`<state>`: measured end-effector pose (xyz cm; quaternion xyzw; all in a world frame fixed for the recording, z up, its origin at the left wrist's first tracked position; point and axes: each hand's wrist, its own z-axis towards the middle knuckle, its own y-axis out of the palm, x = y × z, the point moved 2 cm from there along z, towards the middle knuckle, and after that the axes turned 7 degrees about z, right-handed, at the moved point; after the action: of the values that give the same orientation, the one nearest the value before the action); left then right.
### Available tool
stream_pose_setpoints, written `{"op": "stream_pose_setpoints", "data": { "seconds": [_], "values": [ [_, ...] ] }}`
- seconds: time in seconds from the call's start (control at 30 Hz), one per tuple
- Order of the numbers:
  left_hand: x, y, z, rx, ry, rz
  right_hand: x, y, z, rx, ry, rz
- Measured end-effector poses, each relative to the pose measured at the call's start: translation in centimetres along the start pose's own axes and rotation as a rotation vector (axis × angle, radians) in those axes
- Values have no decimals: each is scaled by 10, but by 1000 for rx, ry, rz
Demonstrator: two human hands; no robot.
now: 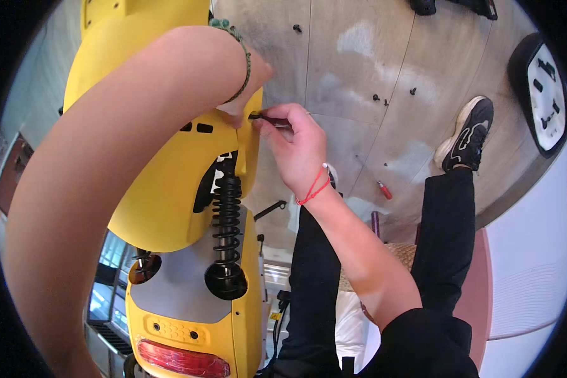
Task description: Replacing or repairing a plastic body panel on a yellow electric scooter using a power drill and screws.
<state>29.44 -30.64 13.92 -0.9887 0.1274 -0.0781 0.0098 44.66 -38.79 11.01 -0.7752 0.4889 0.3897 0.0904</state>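
Observation:
A yellow scooter body (151, 208) takes up the left side of the view. My right hand (299, 142), with a red string bracelet at the wrist, pinches a slim dark tool (274, 120) whose tip meets the edge of the yellow side panel. Across the top of the body reaches my left arm, a green beaded bracelet at its wrist. My left hand (255, 69) rests against the panel close to that tip, its fingers mostly hidden behind the wrist and forearm. Below the hands, a black coil-spring shock absorber (227, 220) stands in the body's opening.
On the floor lie several small black screws (376, 97) and a red-handled tool (384, 189). A scooter seat (551, 101) rests underside-up at the far right. My legs and a black shoe (469, 135) flank the work. The red tail light (184, 359) is at the bottom.

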Motion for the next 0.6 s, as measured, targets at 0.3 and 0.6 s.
{"op": "stream_pose_setpoints", "data": {
  "seconds": [0.3, 0.6],
  "values": [
    [-3, 9, 35, -174, 156, -81, 1, -14, 8, 2, -231, -118],
    [-8, 8, 45, -251, 157, -94, 7, -13, 12, -65, -226, -128]
  ]
}}
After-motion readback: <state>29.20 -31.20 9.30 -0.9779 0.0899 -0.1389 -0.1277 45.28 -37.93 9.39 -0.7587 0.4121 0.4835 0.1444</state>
